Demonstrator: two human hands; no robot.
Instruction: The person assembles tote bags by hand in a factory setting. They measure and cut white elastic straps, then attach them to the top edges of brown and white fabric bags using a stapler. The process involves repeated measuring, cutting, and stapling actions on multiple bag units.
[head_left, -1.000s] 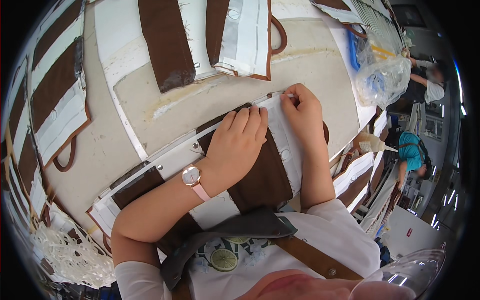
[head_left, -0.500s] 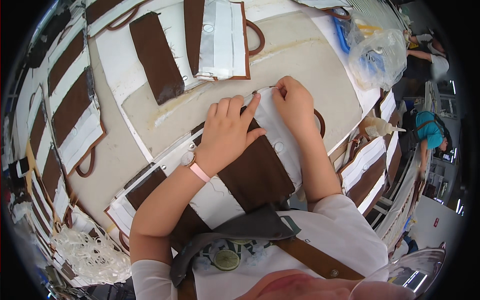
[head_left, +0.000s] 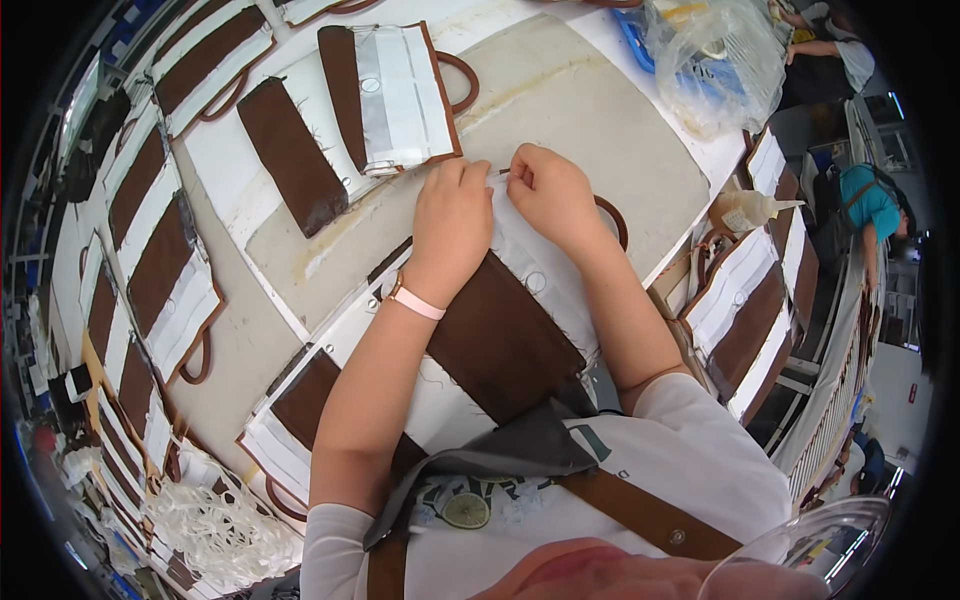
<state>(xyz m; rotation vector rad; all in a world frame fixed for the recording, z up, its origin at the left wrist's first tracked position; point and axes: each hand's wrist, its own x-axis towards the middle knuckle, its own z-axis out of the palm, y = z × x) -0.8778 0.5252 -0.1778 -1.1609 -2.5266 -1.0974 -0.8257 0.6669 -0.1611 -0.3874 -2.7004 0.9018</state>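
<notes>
A person's two bare hands work at the far edge of a brown-and-white striped bag panel (head_left: 515, 335), which lies slantwise on the desk (head_left: 620, 125) right in front of the body, under both forearms. A brown loop handle (head_left: 612, 224) shows beyond the right wrist.

The left hand (head_left: 453, 235) lies palm down, its fingers reaching over the panel's edge; whether they grip or only press cannot be told. The right hand (head_left: 548, 195), just beside it, has thumb and fingers drawn together, apparently pinching the panel's corner.

The step in hand looks like lining up or pressing down this edge. The next move seems to call for a steady left hand and a small, careful pinch from the right.

At the upper right, a clear plastic bag (head_left: 715, 85) overlaps a blue tray (head_left: 633, 40); something yellow shows there, but what it is, and in which container, is unclear. Nearer, at the right, a cream squeeze bottle (head_left: 743, 211) lies tipped, nozzle pointing right; its contents cannot be made out.
</notes>
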